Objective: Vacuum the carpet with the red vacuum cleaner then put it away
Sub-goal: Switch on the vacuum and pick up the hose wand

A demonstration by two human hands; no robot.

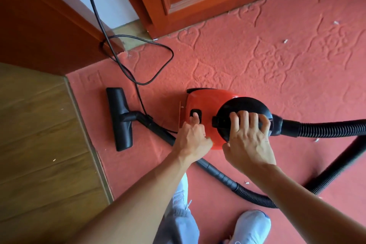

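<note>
Rigid red plastic canister vacuum cleaner [208,103], likely weighty — right hand [249,144] curls round its black top handle [217,121], the best hold; left hand [190,138] presses the black switch [196,114], forefinger straight

One red vacuum cleaner [208,101] stands on the carpet [257,55]. It has one black button [195,115], one black ribbed hose [326,127] and one floor nozzle [119,119], at the left. One black power cord [156,45] runs to the far left. Two hands show, the left hand [193,136] and the right hand [247,138]. Two pale shoes [251,226] are at the near edge. At least five white scraps [285,41] dot the carpet, and two specks [53,159] lie on the wooden floor [39,125].
</note>
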